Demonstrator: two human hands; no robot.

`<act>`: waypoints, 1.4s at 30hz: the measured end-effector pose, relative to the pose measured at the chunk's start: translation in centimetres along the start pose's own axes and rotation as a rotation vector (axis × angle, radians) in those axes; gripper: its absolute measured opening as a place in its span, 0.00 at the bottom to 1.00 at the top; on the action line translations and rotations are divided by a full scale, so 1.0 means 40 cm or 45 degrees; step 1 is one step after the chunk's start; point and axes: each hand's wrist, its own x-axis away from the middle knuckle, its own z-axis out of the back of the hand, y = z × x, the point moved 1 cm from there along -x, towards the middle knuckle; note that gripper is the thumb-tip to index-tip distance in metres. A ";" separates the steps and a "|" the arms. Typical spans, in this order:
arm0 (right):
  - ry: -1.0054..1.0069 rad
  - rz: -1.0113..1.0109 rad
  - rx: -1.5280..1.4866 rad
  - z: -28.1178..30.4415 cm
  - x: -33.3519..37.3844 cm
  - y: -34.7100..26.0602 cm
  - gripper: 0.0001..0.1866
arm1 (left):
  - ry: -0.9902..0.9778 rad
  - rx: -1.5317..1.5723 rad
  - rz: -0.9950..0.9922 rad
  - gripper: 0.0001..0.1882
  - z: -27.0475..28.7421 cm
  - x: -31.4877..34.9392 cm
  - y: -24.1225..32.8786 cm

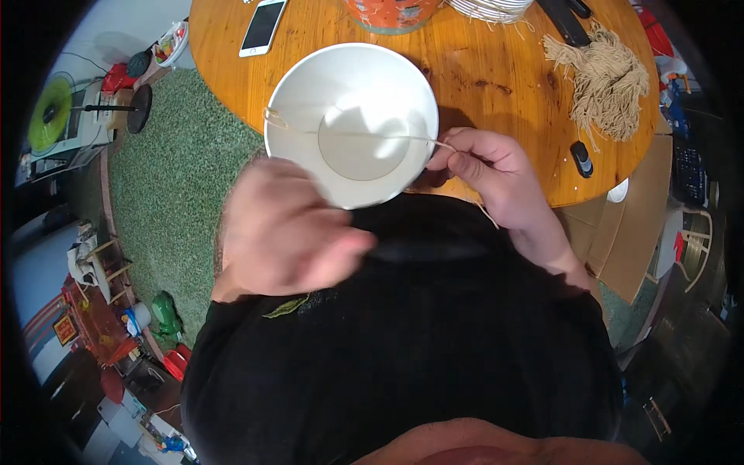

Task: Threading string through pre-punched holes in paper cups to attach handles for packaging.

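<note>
A white bowl (pixel 298 85) sits at the table's near edge, its inside facing up. Across its opening runs a thin beige string (pixel 403 138), with a small loop at the left rim. My right hand (pixel 496 170) is closed beside the bowl's right rim, pinching the string between thumb and forefinger; a loose end hangs below. Near the bowl's lower left rim, in front of my dark shirt, is my left hand (pixel 291 229). Motion smears it, so its fingers and anything in them cannot be made out.
On the wooden table (pixel 488 116) lie a white phone (pixel 262 28), a tangled bundle of beige strings (pixel 612 85) and a small black object (pixel 581 159). An orange patterned container (pixel 391 14) and a white ribbed stack (pixel 492 8) stand at the far side. Cardboard (pixel 632 225) lies at right.
</note>
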 end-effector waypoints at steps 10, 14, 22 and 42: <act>-0.145 0.136 0.551 0.008 -0.003 -0.018 0.09 | -0.472 -0.447 0.512 0.13 -0.046 -0.014 -0.018; -0.201 0.276 1.017 0.028 0.018 -0.037 0.06 | -0.572 -0.577 0.538 0.16 -0.013 -0.037 -0.031; -0.267 0.376 1.441 0.034 0.045 0.000 0.04 | -0.664 -0.578 0.439 0.16 -0.044 -0.011 -0.054; 0.088 0.497 -0.198 -0.060 -0.020 -0.046 0.09 | -0.097 0.351 1.005 0.15 -0.085 -0.046 -0.008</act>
